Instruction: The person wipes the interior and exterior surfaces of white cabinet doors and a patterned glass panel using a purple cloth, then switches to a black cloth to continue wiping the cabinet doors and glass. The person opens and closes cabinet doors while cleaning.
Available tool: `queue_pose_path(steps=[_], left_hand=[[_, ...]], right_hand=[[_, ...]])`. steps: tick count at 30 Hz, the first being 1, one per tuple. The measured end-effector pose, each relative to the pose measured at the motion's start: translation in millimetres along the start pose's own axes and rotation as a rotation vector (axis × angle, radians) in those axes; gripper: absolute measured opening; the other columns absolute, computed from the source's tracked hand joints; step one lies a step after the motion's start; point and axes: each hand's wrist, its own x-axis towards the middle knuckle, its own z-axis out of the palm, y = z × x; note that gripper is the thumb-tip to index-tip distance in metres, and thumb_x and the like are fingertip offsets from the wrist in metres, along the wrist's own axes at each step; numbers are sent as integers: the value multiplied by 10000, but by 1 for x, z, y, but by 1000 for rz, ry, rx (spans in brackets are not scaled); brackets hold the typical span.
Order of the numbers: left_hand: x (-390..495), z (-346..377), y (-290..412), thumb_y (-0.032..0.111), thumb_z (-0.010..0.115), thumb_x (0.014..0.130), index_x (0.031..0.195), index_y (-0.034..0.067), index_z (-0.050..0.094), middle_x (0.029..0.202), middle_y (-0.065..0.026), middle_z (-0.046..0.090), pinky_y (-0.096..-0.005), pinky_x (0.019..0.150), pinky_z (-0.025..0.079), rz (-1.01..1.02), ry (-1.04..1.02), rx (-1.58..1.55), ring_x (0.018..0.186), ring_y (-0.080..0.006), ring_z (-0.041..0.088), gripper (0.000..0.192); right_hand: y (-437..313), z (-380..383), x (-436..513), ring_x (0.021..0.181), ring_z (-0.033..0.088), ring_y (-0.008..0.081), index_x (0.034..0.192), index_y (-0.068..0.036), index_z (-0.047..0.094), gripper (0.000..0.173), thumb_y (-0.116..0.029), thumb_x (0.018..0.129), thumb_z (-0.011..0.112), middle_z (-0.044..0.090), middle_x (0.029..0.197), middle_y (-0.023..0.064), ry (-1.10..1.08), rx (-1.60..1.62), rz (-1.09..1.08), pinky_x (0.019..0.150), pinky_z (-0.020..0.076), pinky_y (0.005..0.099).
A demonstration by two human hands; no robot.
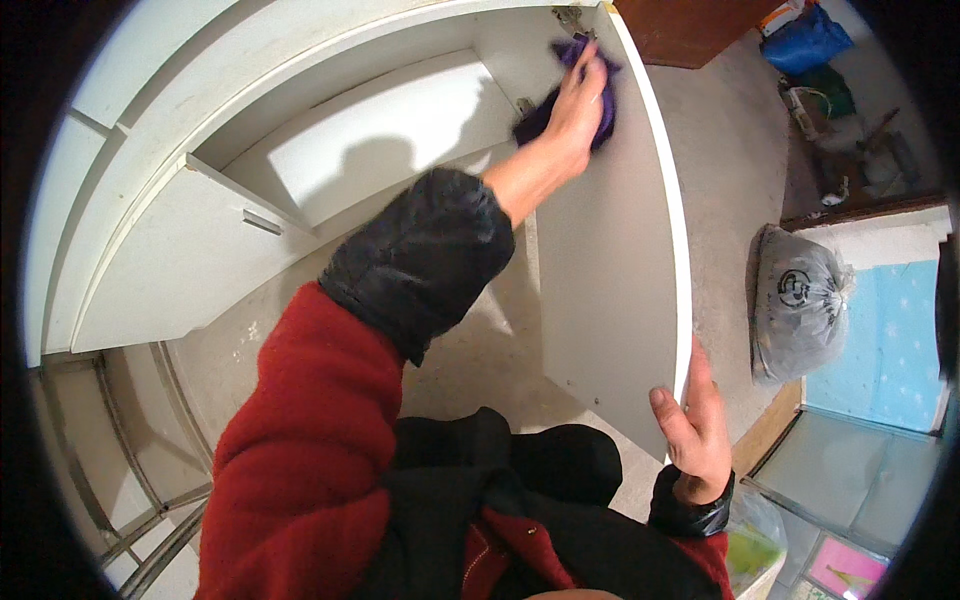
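My left hand (577, 112) presses a dark purple cloth (536, 124) against the inner face of an open white cabinet door (604, 277), near its hinged end. A metal hinge (571, 16) shows just beyond the cloth. Nearer to me, my right hand (697, 431) grips the door's free edge, with the thumb on the inner face and the fingers around the outer side. Left of the door lies the white cabinet interior (390, 112), where shadows of my head and arm fall. Beside that opening is another white cabinet front (180, 255) with a small metal handle (262, 222).
A tied grey plastic bag (799, 304) stands on the concrete floor (720, 187) to the right, beside a light blue panel (892, 330). A blue bag (806, 41) and assorted items lie at upper right. Metal-framed panels (112, 442) are at lower left. A clear plastic bag (754, 536) sits near my right wrist.
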Motion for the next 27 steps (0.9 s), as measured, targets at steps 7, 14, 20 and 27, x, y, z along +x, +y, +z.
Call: queue_pose_path(steps=[7, 14, 20, 27], left_hand=[[-56, 30, 12, 346, 345, 1015, 1386, 30, 412, 1435, -197, 376, -421, 1137, 200, 695, -64, 749, 1348, -367, 314, 491], [-269, 12, -90, 262, 463, 981, 1419, -11, 290, 1503, -303, 157, -456, 1137, 166, 78, -126, 425, 1401, -430, 173, 544], [-282, -18, -134, 460, 347, 993, 1476, -13, 181, 1555, -200, 109, -368, 1161, 131, -594, 85, 257, 1439, -307, 130, 696], [-128, -33, -67, 497, 393, 962, 1463, 16, 268, 1533, -155, 237, -352, 1145, 186, -85, 26, -12, 1414, -256, 213, 706]], right_hand=[[-9, 16, 0, 1112, 538, 208, 1436, 44, 285, 623, -244, 943, 534, 583, 1199, 157, 47, 89, 41, 958, 405, 341], [6, 18, -7, 1101, 473, 169, 1396, 39, 387, 574, -344, 981, 489, 543, 1201, 94, 192, 143, 48, 959, 355, 293], [9, 20, -11, 1031, 468, 151, 1345, 21, 468, 562, -408, 982, 463, 549, 1115, 70, 245, -8, 136, 906, 349, 267], [-16, 45, -4, 1053, 489, 165, 1348, 19, 445, 555, -406, 992, 443, 567, 1141, 93, 202, 23, 66, 923, 369, 293]])
